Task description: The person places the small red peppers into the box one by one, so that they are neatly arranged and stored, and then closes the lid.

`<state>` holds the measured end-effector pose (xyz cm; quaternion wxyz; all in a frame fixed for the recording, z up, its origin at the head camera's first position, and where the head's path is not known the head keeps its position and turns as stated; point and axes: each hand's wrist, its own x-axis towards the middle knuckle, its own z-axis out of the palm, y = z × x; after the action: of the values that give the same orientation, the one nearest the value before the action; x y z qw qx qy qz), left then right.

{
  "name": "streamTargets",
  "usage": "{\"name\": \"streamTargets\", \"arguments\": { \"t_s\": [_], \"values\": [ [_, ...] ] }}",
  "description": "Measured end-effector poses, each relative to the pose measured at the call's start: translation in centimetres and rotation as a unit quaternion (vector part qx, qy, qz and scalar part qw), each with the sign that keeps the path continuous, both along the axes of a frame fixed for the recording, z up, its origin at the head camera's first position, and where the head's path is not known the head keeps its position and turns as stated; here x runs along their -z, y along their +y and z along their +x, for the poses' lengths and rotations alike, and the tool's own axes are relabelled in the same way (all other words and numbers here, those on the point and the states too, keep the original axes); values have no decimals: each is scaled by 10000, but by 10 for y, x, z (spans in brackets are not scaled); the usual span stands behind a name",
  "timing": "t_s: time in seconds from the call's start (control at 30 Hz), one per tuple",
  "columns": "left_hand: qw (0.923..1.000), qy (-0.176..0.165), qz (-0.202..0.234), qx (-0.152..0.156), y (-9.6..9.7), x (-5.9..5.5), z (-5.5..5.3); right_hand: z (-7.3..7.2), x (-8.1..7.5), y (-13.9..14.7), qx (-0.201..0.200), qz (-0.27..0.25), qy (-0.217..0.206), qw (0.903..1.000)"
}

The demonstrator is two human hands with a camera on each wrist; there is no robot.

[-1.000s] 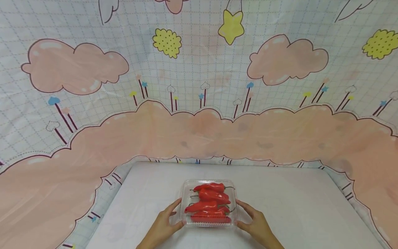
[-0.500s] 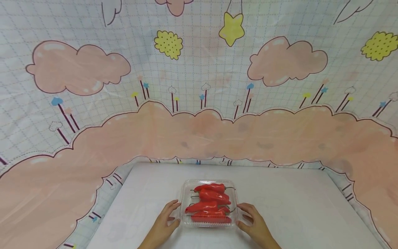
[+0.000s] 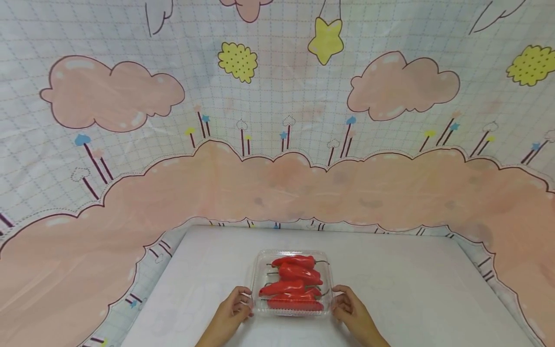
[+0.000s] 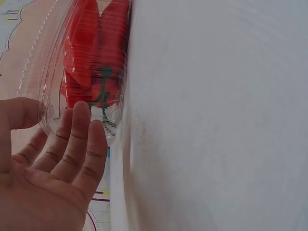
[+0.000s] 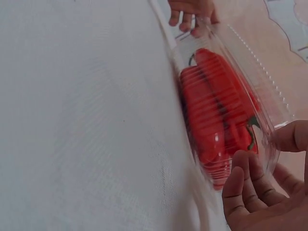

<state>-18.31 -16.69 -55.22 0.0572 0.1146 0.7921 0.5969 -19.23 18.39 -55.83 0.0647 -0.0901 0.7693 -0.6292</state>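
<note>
A clear plastic clamshell box (image 3: 256, 274) sits on the white table, with several red peppers (image 3: 299, 274) seen through its lid. At its left side is my left hand (image 3: 231, 308), thumb and index finger at the rim near the front corner, the other fingers bent beside the wall. My right hand (image 3: 352, 308) mirrors this on the other side. In the left wrist view, the left thumb (image 4: 21, 113) meets the lid's rim while the lower fingertips lie along the ribbed wall. The right thumb (image 5: 291, 137) likewise touches the rim in the right wrist view.
The white table (image 3: 390, 274) extends to both sides and behind the box. A printed cloth backdrop (image 3: 277, 188) with pink clouds and stars rises along the table's back and side edges.
The box has stayed in place. Both hands have slid slightly toward the front along its sides, and their fingers have curled in from a wider spread.
</note>
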Motion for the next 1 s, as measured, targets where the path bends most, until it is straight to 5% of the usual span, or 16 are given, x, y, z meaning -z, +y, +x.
{"name": "streamTargets", "arguments": {
  "t_s": [0.37, 0.7, 1.0],
  "values": [
    [9967, -585, 535, 196, 0, 1, -2, 1, 1, 7, -805, -249, -624, 9945],
    [9954, -690, 630, 229, 3, 1, -3, 2, 3, 8, -1074, -545, -687, 9903],
    [9946, -806, 653, 99, 5, -3, -2, 1, 1, 6, -919, -553, -720, 9916]
  ]
}}
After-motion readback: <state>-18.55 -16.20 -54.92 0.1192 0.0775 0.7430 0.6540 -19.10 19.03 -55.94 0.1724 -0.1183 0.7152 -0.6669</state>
